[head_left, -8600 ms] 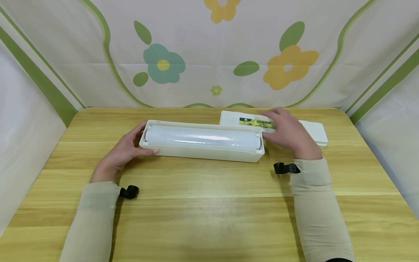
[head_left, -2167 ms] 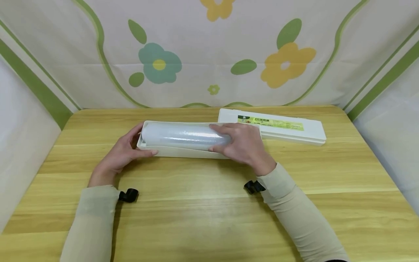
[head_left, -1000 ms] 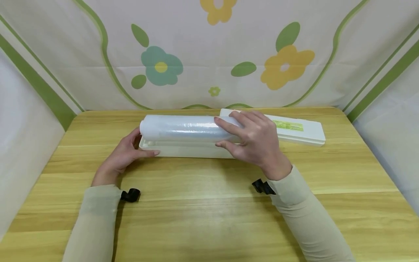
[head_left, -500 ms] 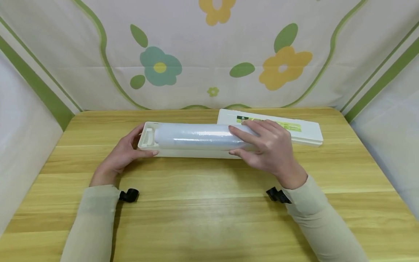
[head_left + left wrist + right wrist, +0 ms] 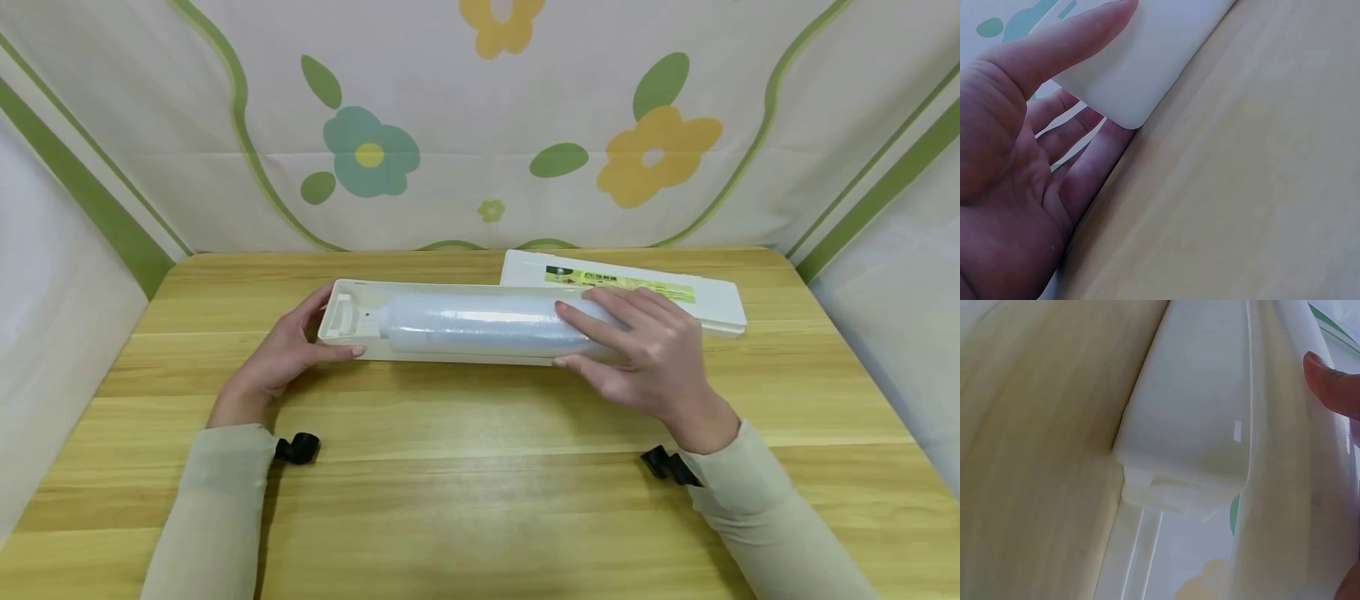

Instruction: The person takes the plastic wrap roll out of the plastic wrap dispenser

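Observation:
A long white box [image 5: 343,315] lies open on the table, with a white holder showing inside its left end. My left hand [image 5: 276,354] grips that end, thumb on the front wall and fingers behind the corner. In the left wrist view, the thumb lies along the box wall [image 5: 1141,69]. My right hand [image 5: 647,350] grips the right part of a roll of plastic wrap [image 5: 480,323], thumb in front and fingers over the top. The right wrist view shows the roll [image 5: 1297,456] reaching past the box's right end, raised above the table.
Behind the box and to the right lies a white lid [image 5: 716,305] with a green and yellow label [image 5: 682,292]. A floral cloth [image 5: 450,192] hangs behind the wooden table [image 5: 450,500].
My right hand first moved from the lid to the roll, then lifted it from the box. Over the last second the roll shifted right, baring the left holder. The left hand stays put.

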`<state>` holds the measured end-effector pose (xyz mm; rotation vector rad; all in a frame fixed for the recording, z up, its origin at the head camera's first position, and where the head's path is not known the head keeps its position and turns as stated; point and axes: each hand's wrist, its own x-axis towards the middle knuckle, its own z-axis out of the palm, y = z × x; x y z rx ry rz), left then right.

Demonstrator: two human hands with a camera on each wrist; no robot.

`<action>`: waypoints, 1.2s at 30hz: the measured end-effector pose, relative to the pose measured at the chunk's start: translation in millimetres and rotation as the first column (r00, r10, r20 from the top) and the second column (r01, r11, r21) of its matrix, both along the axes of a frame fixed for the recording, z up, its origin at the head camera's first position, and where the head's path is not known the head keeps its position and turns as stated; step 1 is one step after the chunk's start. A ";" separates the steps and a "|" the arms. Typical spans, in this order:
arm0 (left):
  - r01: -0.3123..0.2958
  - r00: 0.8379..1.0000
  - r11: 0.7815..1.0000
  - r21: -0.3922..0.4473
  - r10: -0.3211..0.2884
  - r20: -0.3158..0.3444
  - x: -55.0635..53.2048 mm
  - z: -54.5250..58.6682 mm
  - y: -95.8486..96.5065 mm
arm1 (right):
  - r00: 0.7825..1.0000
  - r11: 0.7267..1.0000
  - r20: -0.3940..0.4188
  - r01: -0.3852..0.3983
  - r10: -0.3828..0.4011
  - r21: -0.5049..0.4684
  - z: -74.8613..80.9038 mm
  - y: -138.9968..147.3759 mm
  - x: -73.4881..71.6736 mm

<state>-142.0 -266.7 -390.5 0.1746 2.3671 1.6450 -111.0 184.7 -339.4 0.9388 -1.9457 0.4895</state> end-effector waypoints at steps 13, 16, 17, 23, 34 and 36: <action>0.015 1.000 1.000 -0.006 -0.015 0.006 -1.4 1.7 2.4 | 0.998 0.999 -0.055 -0.041 0.039 -0.034 -2.8 19.0 15.2; 0.009 1.000 1.000 -0.006 -0.009 0.009 -1.2 2.9 2.3 | 0.997 0.999 -0.063 -0.042 0.040 -0.034 -4.3 21.9 18.2; 0.008 1.000 1.000 -0.003 -0.008 0.010 -1.1 3.1 2.1 | 0.997 0.999 -0.061 -0.042 0.040 -0.033 -4.8 23.0 19.2; 0.019 1.000 1.000 0.012 -0.019 0.018 -0.8 1.3 2.0 | 0.998 0.999 -0.044 -0.050 0.051 0.019 -9.2 30.4 27.1; 0.018 1.000 1.000 0.014 -0.018 0.005 0.4 0.5 -0.6 | 0.998 0.991 0.054 -0.038 0.032 0.129 -16.7 40.5 32.4; 0.012 1.000 1.000 0.016 -0.012 0.004 0.3 -0.5 -0.7 | 0.997 0.989 0.079 -0.030 0.019 0.145 -18.0 42.8 32.5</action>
